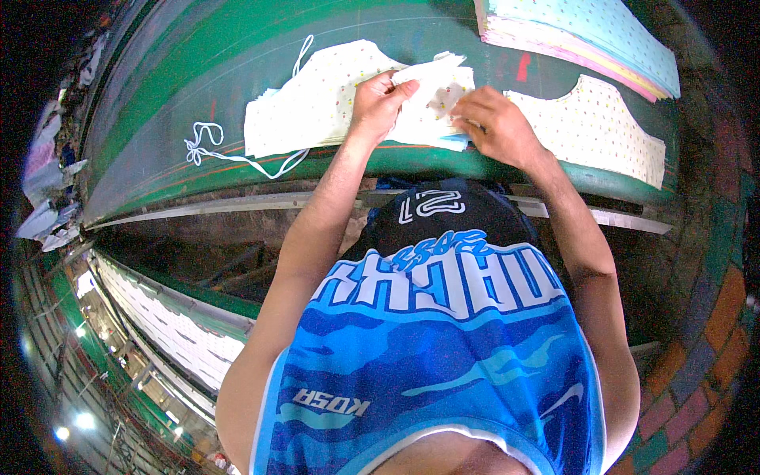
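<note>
A stack of white cut fabric pieces with small coloured dots lies on the green table in front of me. My left hand is closed on the lifted, folded-up part of the white fabric, thumb on top. Beside its right edge is my right hand, fingers curled in a pinch; whatever the fingertips hold is hidden. A bit of pale blue cloth shows beneath the raised fabric. A white cord trails from under the stack, its loops lying to the left.
Another stack of dotted white pieces lies to the right along the table's near edge. Farther back is a layered pile of blue, pink and yellow fabric. The green table extends left, with a pale rail below its near edge.
</note>
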A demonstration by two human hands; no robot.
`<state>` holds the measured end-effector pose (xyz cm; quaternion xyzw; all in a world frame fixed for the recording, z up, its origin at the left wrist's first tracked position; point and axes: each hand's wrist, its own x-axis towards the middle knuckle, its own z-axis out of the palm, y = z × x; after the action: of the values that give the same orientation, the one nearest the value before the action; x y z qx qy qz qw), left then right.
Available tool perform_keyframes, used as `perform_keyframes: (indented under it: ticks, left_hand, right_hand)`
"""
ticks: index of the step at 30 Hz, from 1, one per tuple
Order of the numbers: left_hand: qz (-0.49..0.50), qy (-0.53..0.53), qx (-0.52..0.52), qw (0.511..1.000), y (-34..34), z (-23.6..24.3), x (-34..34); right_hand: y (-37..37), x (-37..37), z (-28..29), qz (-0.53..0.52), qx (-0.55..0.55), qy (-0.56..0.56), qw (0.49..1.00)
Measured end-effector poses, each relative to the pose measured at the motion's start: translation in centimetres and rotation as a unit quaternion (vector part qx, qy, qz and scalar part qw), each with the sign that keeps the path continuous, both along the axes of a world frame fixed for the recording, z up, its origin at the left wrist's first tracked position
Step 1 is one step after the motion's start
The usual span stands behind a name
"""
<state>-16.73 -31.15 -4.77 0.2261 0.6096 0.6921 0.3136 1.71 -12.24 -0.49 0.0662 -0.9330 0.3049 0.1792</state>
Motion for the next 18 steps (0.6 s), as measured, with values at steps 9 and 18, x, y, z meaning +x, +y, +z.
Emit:
perform_keyframes:
  ticks: [9, 18]
  left_hand:
    - [-0.024, 0.031, -0.057, 0.998, 0.2, 0.9, 0.4]
    - [-0.034, 0.108, -0.119, 0.986, 0.0, 0.7, 0.1]
  right_hand:
    - [-0.1, 0.8, -1.0, -0.018, -0.017, -0.068, 0.997]
    - [-0.3, 0.2, -0.2, -0.032, 0.035, -0.103, 0.994]
